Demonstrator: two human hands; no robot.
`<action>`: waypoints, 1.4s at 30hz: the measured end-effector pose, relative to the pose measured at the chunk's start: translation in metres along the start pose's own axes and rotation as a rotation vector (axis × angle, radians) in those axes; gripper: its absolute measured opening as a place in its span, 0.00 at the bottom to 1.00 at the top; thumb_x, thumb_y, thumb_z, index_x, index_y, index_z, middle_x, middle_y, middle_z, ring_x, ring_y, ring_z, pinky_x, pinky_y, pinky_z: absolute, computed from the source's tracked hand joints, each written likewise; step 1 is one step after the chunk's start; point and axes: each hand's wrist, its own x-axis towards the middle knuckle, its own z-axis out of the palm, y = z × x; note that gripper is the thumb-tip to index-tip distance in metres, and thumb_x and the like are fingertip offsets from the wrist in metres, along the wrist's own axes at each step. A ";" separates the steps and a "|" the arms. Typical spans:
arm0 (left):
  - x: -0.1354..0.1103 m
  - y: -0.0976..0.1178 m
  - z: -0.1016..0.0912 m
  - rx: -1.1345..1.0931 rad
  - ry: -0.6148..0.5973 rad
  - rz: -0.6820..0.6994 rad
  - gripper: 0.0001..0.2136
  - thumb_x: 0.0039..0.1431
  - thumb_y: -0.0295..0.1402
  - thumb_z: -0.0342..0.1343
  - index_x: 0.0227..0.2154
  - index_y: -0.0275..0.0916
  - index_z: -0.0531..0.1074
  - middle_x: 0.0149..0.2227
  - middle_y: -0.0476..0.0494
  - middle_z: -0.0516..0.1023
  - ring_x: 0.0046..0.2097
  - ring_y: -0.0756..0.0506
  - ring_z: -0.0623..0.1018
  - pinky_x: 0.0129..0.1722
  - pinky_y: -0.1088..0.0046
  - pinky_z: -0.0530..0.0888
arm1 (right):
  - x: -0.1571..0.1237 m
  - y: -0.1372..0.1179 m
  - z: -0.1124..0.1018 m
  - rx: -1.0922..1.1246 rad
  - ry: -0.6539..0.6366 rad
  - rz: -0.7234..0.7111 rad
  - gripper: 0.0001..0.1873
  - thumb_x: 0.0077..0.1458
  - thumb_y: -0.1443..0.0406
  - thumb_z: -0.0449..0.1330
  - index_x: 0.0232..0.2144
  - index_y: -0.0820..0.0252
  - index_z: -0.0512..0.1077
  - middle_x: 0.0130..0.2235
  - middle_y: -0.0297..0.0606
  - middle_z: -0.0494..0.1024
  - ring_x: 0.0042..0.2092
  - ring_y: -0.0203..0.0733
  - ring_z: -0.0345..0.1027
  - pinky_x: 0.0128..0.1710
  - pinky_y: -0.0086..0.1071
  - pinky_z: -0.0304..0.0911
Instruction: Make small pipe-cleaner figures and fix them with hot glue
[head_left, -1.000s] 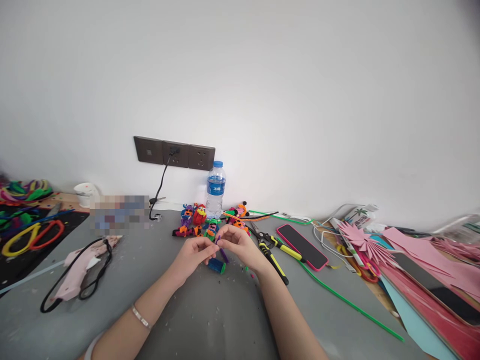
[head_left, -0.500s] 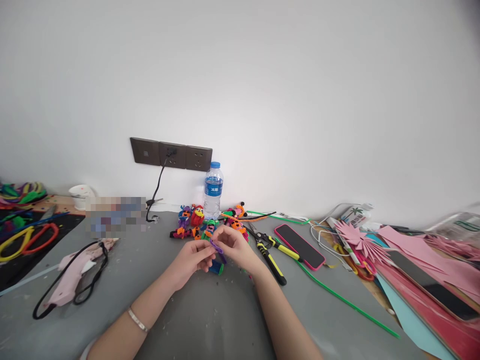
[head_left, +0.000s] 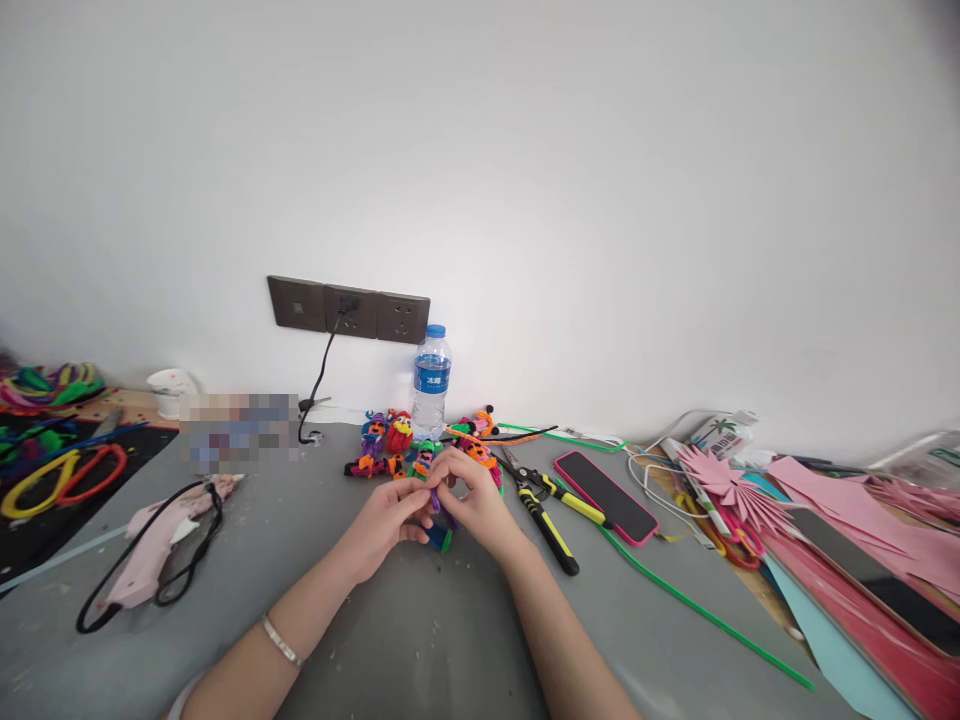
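Note:
My left hand (head_left: 386, 520) and my right hand (head_left: 471, 502) meet above the grey table (head_left: 420, 640), fingers pinched together on a short purple pipe cleaner (head_left: 436, 498) bent between them. A small blue and green roll (head_left: 439, 538) lies on the table just under my hands. Right behind them stands a cluster of small colourful pipe-cleaner figures (head_left: 397, 440). A silver bracelet is on my left wrist.
A water bottle (head_left: 432, 384) stands by the wall sockets (head_left: 349, 308). Yellow-handled pliers (head_left: 544, 505), a pink-cased phone (head_left: 604, 482) and a long green pipe cleaner (head_left: 697, 615) lie to the right, with pink paper (head_left: 847, 520) beyond. A pink glue gun (head_left: 154, 545) and pipe-cleaner loops (head_left: 52, 470) lie left.
My hands have drawn closer together, and the purple pipe cleaner is now more tightly folded between the fingertips. The view shifted slightly.

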 end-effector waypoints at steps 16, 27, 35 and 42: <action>0.001 -0.003 -0.002 0.023 0.004 0.006 0.16 0.46 0.42 0.67 0.32 0.36 0.74 0.27 0.50 0.68 0.30 0.51 0.70 0.25 0.79 0.70 | 0.000 -0.002 0.000 -0.011 -0.001 0.003 0.10 0.56 0.73 0.54 0.31 0.58 0.73 0.34 0.38 0.72 0.36 0.39 0.66 0.33 0.31 0.61; 0.001 -0.003 -0.003 0.064 -0.007 0.029 0.14 0.48 0.42 0.65 0.28 0.37 0.70 0.26 0.51 0.66 0.29 0.52 0.68 0.23 0.80 0.66 | -0.002 -0.002 -0.003 0.064 -0.047 0.081 0.07 0.60 0.64 0.57 0.38 0.57 0.74 0.36 0.39 0.74 0.38 0.40 0.66 0.36 0.33 0.63; 0.000 0.001 -0.003 0.071 -0.007 0.050 0.15 0.47 0.41 0.66 0.26 0.36 0.69 0.24 0.53 0.64 0.25 0.54 0.63 0.21 0.80 0.63 | -0.002 0.000 -0.006 0.080 -0.034 0.185 0.06 0.58 0.63 0.58 0.32 0.59 0.71 0.33 0.36 0.72 0.34 0.37 0.64 0.35 0.31 0.62; -0.001 0.003 -0.001 0.058 0.016 0.067 0.15 0.46 0.42 0.66 0.27 0.36 0.71 0.21 0.54 0.64 0.23 0.54 0.62 0.21 0.79 0.60 | -0.002 -0.002 -0.005 0.092 0.005 0.193 0.06 0.57 0.63 0.59 0.31 0.60 0.71 0.31 0.36 0.73 0.33 0.37 0.65 0.35 0.31 0.62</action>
